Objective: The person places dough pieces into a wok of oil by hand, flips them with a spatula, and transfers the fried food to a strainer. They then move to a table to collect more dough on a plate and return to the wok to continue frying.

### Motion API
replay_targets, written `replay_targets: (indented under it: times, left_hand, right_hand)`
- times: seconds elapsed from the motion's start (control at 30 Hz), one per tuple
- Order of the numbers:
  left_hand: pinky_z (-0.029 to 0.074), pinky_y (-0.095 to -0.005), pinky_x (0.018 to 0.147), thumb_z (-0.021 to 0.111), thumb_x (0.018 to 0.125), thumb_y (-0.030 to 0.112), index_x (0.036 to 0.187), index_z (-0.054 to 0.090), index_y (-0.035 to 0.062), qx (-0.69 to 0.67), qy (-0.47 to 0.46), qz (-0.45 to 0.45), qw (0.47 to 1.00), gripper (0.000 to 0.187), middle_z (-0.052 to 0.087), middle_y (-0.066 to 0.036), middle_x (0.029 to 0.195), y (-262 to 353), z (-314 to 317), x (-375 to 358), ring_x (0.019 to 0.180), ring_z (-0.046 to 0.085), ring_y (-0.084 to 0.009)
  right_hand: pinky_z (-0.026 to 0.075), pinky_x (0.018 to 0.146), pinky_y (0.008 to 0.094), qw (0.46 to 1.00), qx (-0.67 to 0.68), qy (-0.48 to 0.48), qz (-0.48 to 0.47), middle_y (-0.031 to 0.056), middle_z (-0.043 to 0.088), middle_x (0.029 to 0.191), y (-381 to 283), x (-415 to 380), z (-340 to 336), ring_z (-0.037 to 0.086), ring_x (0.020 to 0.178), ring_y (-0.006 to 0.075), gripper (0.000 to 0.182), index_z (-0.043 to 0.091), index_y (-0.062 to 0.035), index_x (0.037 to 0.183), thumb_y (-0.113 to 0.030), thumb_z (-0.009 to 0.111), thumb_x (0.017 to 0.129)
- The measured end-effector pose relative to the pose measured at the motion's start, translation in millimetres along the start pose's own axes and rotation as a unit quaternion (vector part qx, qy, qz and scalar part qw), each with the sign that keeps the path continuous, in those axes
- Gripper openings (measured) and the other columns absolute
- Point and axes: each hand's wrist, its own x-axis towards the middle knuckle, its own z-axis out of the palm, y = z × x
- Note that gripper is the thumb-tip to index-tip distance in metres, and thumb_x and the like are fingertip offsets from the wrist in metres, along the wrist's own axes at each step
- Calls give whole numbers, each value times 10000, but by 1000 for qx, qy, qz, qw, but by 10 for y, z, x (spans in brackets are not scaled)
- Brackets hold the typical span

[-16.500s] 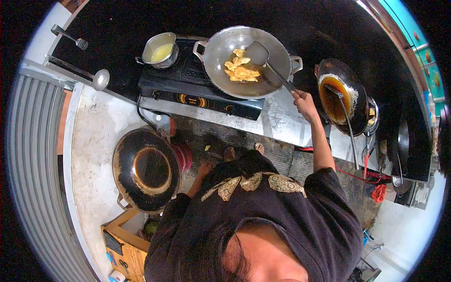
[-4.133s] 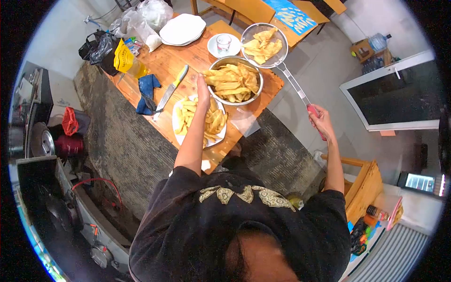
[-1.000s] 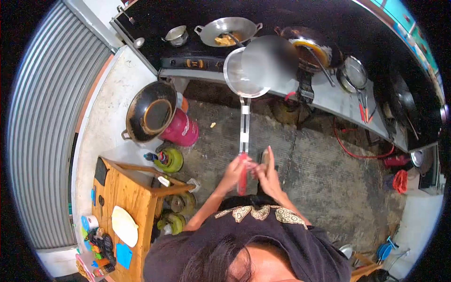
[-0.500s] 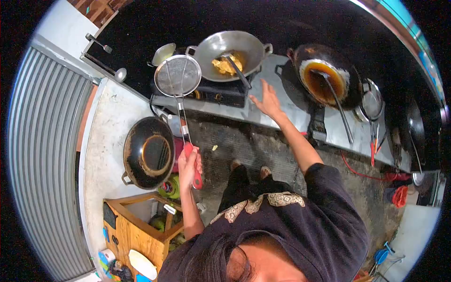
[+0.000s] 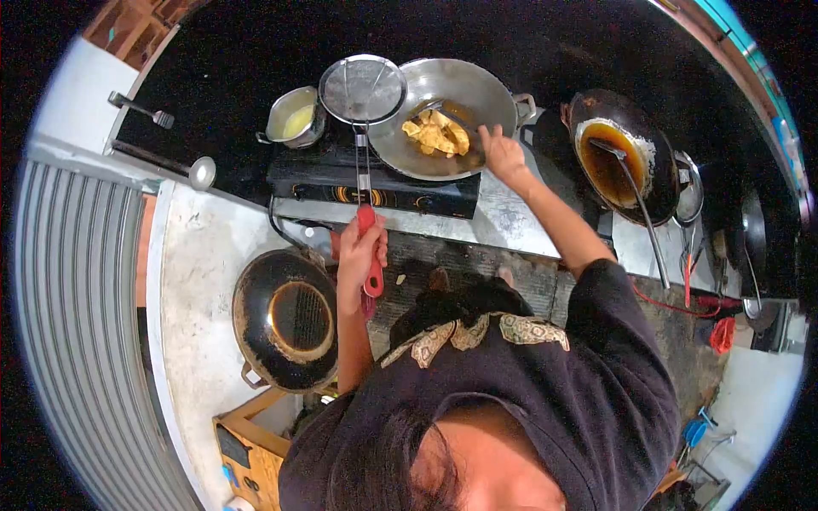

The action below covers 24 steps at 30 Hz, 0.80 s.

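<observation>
My left hand (image 5: pixel 361 255) is closed around the red handle of a mesh strainer (image 5: pixel 364 88). The strainer's round basket is held over the stove, overlapping the left rim of a silver wok (image 5: pixel 469 85). Golden fried pieces (image 5: pixel 439 136) lie in some oil in that wok, with a metal spatula (image 5: pixel 426 108) among them. At the wok's right rim, my right hand (image 5: pixel 506 158) has its fingers bent at the spatula's handle end, and the grip itself is partly hidden.
A small pot (image 5: pixel 294 119) of yellowish liquid stands left of the strainer. On the right, a dark wok (image 5: pixel 609 209) holds brown oil and a long-handled turner (image 5: pixel 635 183). Another black wok (image 5: pixel 247 311) sits on the left counter (image 5: pixel 192 281). The gas stove (image 5: pixel 298 175) is beneath the silver wok.
My right hand has moved from beside the wok to its rim, and the spatula's handle has swung. My left hand has raised the strainer, now nearer the silver wok. The camera view has shifted.
</observation>
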Motion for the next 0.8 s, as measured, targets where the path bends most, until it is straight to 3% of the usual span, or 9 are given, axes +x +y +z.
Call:
replay_targets:
  times: [0.17,0.27,0.3,0.43,0.53,0.57,0.67,0.77,0.8]
  left_hand:
    - [396,-220,374,548,875,197,908,513,49,-19,-33,-22,999,155,497,-14,655,14,-96,369,444,452,-73]
    - [396,-215,373,554,874,204,889,504,57,-1,-40,-28,999,156,497,-6,646,-27,-104,474,443,454,-69]
    - [395,-214,372,556,874,207,882,501,59,9,-39,-25,999,157,496,-4,643,-25,-116,517,443,454,-68]
    - [393,-211,370,565,870,220,852,492,66,-8,-38,-30,999,171,490,4,633,22,-106,567,445,456,-65]
    - [394,-213,371,564,870,221,850,492,67,-10,-39,-34,999,171,488,3,632,12,-116,589,446,454,-65]
    - [394,-213,371,563,870,218,850,492,68,-11,-41,-32,999,168,488,2,632,32,-118,595,447,454,-65]
    - [396,-213,373,560,869,209,848,492,68,-6,-37,-22,999,159,487,1,633,41,-128,629,450,454,-67]
    - [396,-214,373,558,869,202,847,493,64,-14,-36,-22,999,153,489,-2,637,58,-125,627,453,455,-70]
    - [396,-215,374,557,869,199,848,494,63,-18,-38,-24,999,152,489,-3,640,68,-122,625,453,456,-71]
  right_hand:
    - [496,664,429,999,16,-33,-16,230,603,793,613,261,-254,626,729,321,260,571,-21,1003,-181,524,804]
    - [478,639,439,995,88,-31,-30,227,600,722,827,142,-521,621,706,334,246,607,15,862,-213,527,819]
    - [450,567,407,987,140,-81,22,201,555,610,832,143,-550,594,570,300,261,586,36,869,-217,531,839]
    - [375,499,365,947,274,-136,96,117,417,525,693,-81,-719,435,464,180,281,564,50,845,-220,503,889]
    - [395,526,374,954,263,-114,87,153,464,535,626,-234,-688,481,485,228,268,578,52,848,-208,517,875]
    - [411,557,386,970,235,-50,40,201,519,580,731,-259,-475,520,530,298,253,594,47,861,-199,532,859]
    - [422,587,408,974,220,-28,49,234,557,649,685,-297,-476,550,600,362,258,600,43,887,-205,541,846]
    - [449,660,477,976,196,-27,91,245,592,736,725,-237,-386,580,719,400,250,612,12,868,-227,549,828]
    - [440,638,460,976,197,-32,87,240,582,713,754,-215,-355,576,697,393,257,608,22,873,-225,547,833]
